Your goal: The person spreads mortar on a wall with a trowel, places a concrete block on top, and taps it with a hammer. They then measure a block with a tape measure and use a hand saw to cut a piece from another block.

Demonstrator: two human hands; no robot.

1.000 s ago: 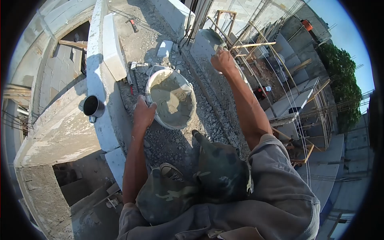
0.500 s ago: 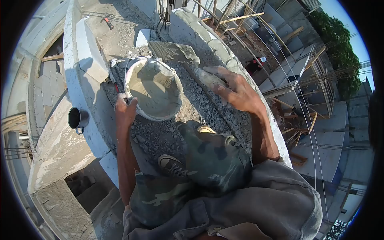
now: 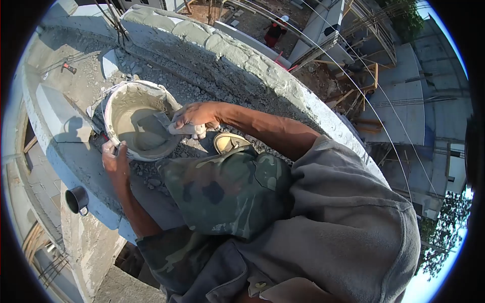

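Observation:
A white bucket (image 3: 117,96) of wet grey mortar stands on gravel at the upper left. My left hand (image 3: 114,160) grips its near rim. My right hand (image 3: 194,117) holds a trowel (image 3: 159,128) by the handle, its blade dipped into the mortar inside the bucket. My camouflage-clad knee (image 3: 222,189) and a shoe (image 3: 228,142) sit just right of the bucket.
A mortar-topped block wall (image 3: 262,68) curves across the upper middle, with a drop to a building site beyond. A concrete ledge (image 3: 55,136) runs on the left, a dark metal mug (image 3: 77,200) on it. A hammer (image 3: 68,66) lies far left. A person in a helmet (image 3: 277,28) stands below.
My right hand has come down from the wall top and put the trowel into the bucket. The view has swung right and down; my left hand stays on the rim.

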